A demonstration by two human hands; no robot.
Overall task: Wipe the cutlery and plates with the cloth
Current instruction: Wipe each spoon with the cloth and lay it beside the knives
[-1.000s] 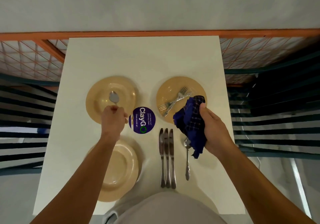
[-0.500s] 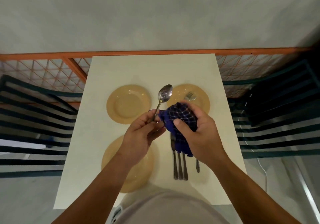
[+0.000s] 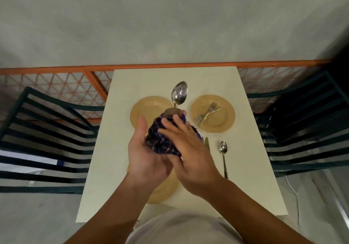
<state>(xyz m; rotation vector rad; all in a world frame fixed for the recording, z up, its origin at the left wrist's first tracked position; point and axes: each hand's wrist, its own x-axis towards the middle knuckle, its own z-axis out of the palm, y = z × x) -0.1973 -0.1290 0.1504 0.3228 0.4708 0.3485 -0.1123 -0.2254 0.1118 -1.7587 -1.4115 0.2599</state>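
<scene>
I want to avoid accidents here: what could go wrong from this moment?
1. Only the handle is wrapped in the cloth; the spoon bowl sticks out bare, so it might stay unwiped.
2. If the right hand rubs hard, the spoon could slip from the left hand and fall onto the plates below.

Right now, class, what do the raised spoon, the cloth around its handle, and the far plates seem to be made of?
Spoon: polished metal, likely steel; its bowl mirrors the light, with specks on it.
Cloth: soft woven fabric, dark blue with a thin check; it bunches between the left hand and right hand.
Plates: glossy tan, ceramic or melamine; the look leaves it open.
</scene>
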